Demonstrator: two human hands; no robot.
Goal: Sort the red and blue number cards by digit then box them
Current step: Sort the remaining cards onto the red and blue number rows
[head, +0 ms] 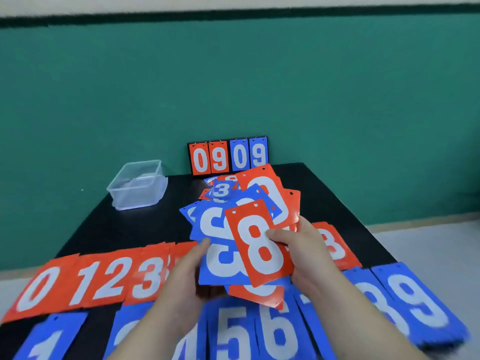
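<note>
I hold a fan of mixed cards above the black table (145, 224). My right hand (304, 250) pinches a red 8 card (257, 245) on top, thumb across its face. Beneath it, a blue card (218, 245) lies upside down; my left hand (187, 271) grips it from the left edge. More red and blue cards stick out behind. On the table, red cards (98, 279) lie in a row showing 0, 1, 2, 3. A nearer row of blue cards (233, 331) shows 1, 5, 6, 9.
A clear plastic box (137, 185) stands at the far left of the table. A small scoreboard (228, 155) reading 09 09 leans against the green wall. A loose pile of cards (220, 189) lies in front of it. Another red card (335, 245) lies to the right.
</note>
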